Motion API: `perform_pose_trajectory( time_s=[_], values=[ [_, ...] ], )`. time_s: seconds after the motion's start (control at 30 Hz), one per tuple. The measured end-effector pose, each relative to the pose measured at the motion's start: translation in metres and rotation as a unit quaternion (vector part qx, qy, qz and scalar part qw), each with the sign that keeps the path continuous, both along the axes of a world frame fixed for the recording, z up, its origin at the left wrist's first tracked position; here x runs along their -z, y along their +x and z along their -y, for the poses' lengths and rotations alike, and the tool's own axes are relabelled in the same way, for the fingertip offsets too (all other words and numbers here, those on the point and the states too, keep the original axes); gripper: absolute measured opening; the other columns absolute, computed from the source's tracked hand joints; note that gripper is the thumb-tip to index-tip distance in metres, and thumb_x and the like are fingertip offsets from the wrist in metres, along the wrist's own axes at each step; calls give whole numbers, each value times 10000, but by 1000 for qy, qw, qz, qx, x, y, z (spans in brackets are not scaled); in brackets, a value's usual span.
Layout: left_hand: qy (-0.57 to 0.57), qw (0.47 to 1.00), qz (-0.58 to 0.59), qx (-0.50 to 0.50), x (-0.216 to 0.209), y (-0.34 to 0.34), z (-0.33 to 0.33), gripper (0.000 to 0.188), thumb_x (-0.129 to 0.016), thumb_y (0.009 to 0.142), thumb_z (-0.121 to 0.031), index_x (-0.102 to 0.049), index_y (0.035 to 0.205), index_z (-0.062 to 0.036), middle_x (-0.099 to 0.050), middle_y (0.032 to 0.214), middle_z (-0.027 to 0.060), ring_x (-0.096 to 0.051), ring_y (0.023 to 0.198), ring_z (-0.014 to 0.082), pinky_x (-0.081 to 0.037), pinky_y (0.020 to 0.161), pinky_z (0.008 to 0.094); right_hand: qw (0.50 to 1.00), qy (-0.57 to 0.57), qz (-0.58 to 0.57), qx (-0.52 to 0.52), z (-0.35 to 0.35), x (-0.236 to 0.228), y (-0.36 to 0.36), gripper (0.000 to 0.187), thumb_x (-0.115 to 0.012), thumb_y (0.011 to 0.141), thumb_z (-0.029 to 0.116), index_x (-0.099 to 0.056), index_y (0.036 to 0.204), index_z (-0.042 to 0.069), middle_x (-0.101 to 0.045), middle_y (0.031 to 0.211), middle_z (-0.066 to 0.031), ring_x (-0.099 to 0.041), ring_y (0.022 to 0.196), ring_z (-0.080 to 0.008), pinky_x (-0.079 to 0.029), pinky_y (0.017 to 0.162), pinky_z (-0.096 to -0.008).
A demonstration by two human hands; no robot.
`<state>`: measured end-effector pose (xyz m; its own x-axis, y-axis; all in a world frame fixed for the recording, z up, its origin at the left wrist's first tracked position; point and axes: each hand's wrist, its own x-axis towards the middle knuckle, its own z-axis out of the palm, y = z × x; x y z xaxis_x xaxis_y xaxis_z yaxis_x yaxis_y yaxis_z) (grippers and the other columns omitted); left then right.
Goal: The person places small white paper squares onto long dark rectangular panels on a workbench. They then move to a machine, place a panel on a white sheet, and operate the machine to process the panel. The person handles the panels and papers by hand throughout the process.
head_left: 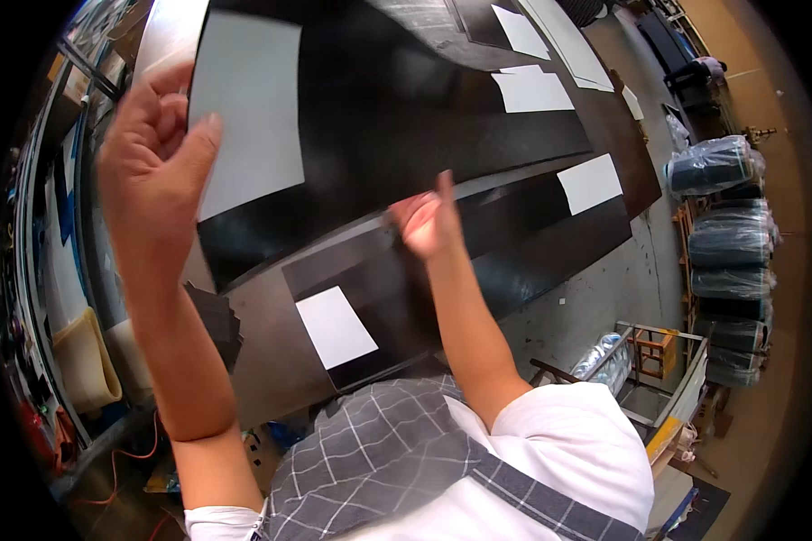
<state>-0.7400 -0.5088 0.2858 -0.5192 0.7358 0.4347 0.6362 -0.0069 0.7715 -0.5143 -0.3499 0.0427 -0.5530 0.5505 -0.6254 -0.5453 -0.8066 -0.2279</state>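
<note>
My left hand (158, 149) is closed on the left edge of a large, flexible black sheet (379, 108), with the thumb lying over a white paper (253, 113) on its surface. That end of the sheet is raised and comes up close to the camera. At the sheet's near edge is my right hand (424, 221), slightly blurred, its fingers curled at the edge and its thumb stretched over the top. Below lies another black sheet (532, 243) on the table, carrying a white paper (336, 326) at its left end and a white paper (591, 184) at its right.
More white papers (532, 92) rest on black sheets toward the far side. Shelving (72, 225) with materials stands at the left. At the right are several plastic-wrapped rolls (713, 167) and a metal-framed cart (645, 397). A person (704, 70) is far off at the upper right.
</note>
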Motion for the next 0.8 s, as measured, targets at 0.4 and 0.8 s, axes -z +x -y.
perform_pose_trajectory(
  time_s=[0.4, 0.8],
  values=[
    [121, 909, 384, -105, 108, 16, 107, 360, -634, 761, 42, -523, 1101, 4, -580, 1005, 69, -556, 894, 115, -458, 814, 229, 918, 306, 78, 238, -115, -73, 192, 402, -401, 916, 85, -408, 1277, -93, -413, 1364, -217, -368, 1280, -350, -229, 1095, -513],
    [-265, 904, 267, -202, 229, 133, 140, 415, -694, 701, -33, -539, 1086, -21, -556, 719, 3, -533, 658, 79, -461, 631, 237, 770, 153, 619, 14, -57, 42, 372, 308, -746, 753, 303, -587, 789, 41, -596, 710, -37, -562, 556, -130, -429, 421, -260]
  ],
)
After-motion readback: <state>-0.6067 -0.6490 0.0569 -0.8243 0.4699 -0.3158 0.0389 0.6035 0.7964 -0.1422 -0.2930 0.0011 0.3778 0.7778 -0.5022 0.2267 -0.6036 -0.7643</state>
